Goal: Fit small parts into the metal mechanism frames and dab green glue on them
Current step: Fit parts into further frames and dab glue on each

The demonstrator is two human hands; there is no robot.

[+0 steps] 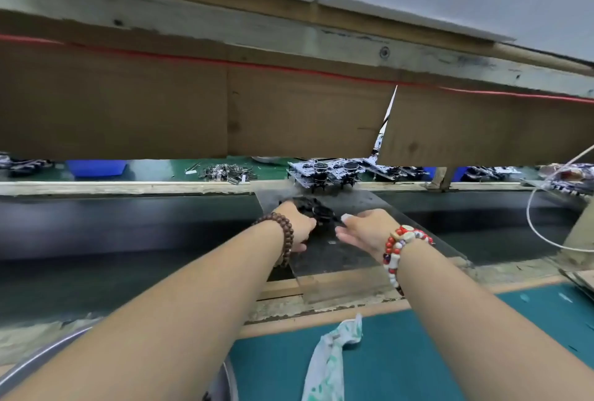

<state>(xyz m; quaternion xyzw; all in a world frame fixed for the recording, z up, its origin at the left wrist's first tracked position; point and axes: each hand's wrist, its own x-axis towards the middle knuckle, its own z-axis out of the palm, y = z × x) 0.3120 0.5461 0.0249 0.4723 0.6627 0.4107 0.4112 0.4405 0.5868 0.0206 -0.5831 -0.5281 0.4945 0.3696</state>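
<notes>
Head view: left hand and right hand grip dark, blurred part cluster (perhaps frames) on clear sheet.

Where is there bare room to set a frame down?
The green mat is bare right of the crumpled rag. Both hands, left and right, crowd the dark parts on the clear plate.

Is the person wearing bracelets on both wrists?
Yes, brown beads circle the wrist behind the left hand, red and white beads the right hand's.
</notes>
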